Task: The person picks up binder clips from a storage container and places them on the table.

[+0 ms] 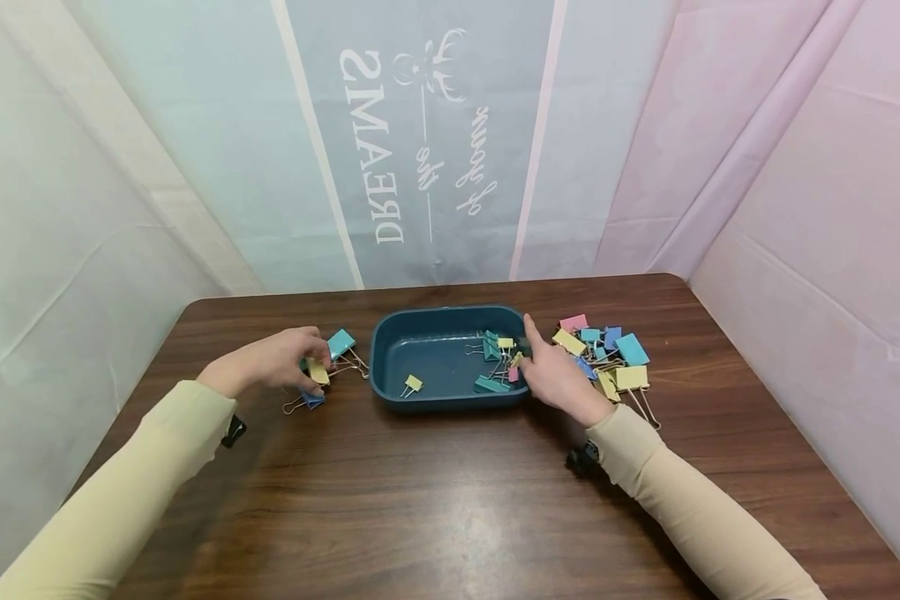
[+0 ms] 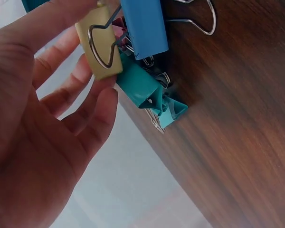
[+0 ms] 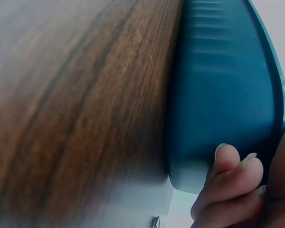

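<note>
A blue rectangular tray [image 1: 450,403] with rounded corners holds several binder clips, among them a small yellow clip [image 1: 414,382] and a teal clip [image 1: 491,384]. My left hand [image 1: 273,360] is left of the tray and pinches a yellow binder clip [image 2: 99,45] between thumb and fingers. Close by it lie a blue clip [image 2: 145,26] and a teal clip [image 2: 138,83]. My right hand [image 1: 561,375] grips the tray's right end, index finger along the rim and thumb over the inside. In the right wrist view, curled fingers [image 3: 232,183] lie against the tray's outer wall.
Right of the tray is a pile of binder clips, with a pink clip [image 1: 573,322], a light blue clip [image 1: 632,349] and a yellow clip [image 1: 632,377]. A turquoise clip [image 1: 341,342] lies left of the tray. Printed cloth [image 1: 450,150] hangs behind the wooden table [image 1: 420,500].
</note>
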{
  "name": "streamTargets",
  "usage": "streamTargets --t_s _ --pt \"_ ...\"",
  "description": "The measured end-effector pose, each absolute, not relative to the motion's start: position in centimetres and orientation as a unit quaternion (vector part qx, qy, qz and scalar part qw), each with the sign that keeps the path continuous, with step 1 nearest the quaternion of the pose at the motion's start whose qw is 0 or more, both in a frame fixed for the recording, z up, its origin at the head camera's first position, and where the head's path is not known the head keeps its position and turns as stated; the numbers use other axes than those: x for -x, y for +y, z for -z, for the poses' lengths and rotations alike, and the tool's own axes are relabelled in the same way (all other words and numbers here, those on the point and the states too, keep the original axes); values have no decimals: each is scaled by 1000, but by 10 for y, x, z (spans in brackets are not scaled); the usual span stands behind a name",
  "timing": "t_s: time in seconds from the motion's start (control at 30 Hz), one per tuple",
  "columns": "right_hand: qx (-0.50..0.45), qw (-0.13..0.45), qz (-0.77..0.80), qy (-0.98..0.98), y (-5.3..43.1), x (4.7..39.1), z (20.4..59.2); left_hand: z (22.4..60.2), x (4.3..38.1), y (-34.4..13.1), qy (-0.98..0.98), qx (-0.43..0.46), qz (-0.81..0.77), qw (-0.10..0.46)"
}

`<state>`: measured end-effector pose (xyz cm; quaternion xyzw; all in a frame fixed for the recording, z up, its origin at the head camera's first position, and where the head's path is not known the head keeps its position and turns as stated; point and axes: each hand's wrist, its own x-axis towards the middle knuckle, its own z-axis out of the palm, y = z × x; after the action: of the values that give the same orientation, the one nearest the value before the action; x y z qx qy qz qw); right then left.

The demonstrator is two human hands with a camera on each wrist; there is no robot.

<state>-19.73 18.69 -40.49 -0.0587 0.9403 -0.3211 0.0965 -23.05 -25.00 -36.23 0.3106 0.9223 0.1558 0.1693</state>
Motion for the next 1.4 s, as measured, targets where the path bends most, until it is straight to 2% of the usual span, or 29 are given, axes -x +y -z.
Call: streamTargets --t_s 0.2,0.4,0.63,0.77,1.03,1.4 --pt "62 96 322 940 187 197 405 361 232 -250 922 -303 -162 181" --pt "57 102 323 939 187 197 405 349 235 -239 919 -323 -160 158" --pt "56 102 322 939 188 198 404 331 238 -206 907 -370 -159 125" --pt "54 105 322 939 188 198 404 325 238 -179 896 -397 -155 125" --pt "57 108 323 939 186 197 403 327 238 -133 876 -442 -109 162" --pt "57 107 327 937 185 195 403 353 235 -106 891 -414 4 187"
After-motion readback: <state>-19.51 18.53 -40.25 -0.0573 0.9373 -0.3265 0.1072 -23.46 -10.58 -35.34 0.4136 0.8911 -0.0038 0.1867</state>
